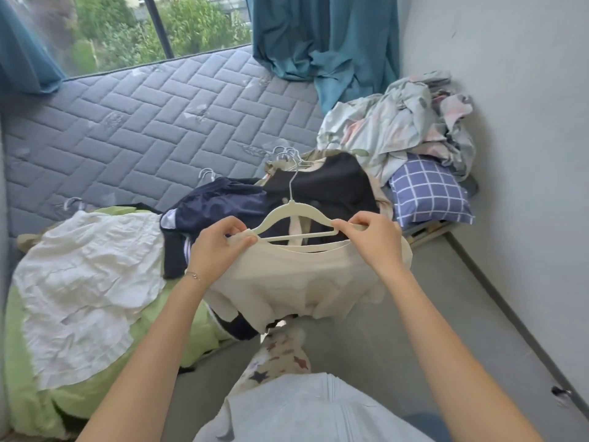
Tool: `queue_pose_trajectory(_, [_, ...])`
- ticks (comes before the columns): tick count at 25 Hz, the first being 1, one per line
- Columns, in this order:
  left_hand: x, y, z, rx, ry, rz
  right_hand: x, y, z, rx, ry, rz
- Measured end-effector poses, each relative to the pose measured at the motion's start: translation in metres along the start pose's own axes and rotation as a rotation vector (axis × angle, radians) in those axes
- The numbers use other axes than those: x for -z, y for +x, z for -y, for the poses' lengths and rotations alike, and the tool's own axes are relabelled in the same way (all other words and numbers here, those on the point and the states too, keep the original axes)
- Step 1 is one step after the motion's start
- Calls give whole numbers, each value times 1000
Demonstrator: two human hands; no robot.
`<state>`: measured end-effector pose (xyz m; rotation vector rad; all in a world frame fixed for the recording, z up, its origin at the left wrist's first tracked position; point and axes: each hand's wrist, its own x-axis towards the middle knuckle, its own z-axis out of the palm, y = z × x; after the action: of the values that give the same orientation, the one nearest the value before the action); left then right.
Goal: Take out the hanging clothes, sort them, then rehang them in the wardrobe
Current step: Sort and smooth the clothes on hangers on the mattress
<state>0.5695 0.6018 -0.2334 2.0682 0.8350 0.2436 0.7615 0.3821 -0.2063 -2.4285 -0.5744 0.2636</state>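
I hold a cream top (296, 282) on a cream hanger (296, 215) in front of me, over the bed's edge. My left hand (220, 247) pinches the top's shoulder at the hanger's left end. My right hand (373, 240) pinches the fabric at the hanger's right end. Behind the hanger, a black garment (331, 183) and a navy garment (216, 205) lie on the mattress (127, 129), each on its hanger. A white crumpled garment (86, 282) lies to the left on a light green one (32, 378).
Crumpled floral bedding (398, 122) and a blue checked pillow (430, 193) sit at the bed's right end against the grey wall (510, 122). Teal curtains (325, 43) hang by the window (127, 27). Grey floor (398, 330) runs along the wall on the right.
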Motion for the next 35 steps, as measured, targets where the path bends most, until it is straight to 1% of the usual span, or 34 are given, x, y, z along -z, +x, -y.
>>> queue_pose_trajectory(6, [-68,89,-44,-46,-22,5,40,90,-43,-38,-55,-52])
queue_pose_trajectory(8, [-81,117,-58,-46,-21,6,50,119,-49,-51,-56,-19])
queue_pose_trajectory(13, [-99,176,-101,-12,-44,-5,83,192,-51,4,-83,-41])
queue_pose_trajectory(17, [-103,211,-131,12,-69,-75,96,249,-51,82,-67,-56])
queue_pose_trajectory(21, [-102,249,-148,42,-83,-171,102,315,-41,189,-24,-24])
queue_pose_trajectory(23, [-104,267,-150,60,-102,-219,98,347,-34,208,-18,23])
queue_pose_trajectory(26, [-118,296,-134,89,-115,-265,75,390,-33,233,-31,114])
queue_pose_trajectory(29, [-149,333,-89,181,-80,-242,28,430,-48,211,-122,232])
queue_pose_trajectory(33, [-203,388,-8,307,36,-164,-69,482,-92,156,-216,402])
queue_pose_trajectory(35, [-237,416,31,281,141,-188,-122,508,-124,145,-224,418])
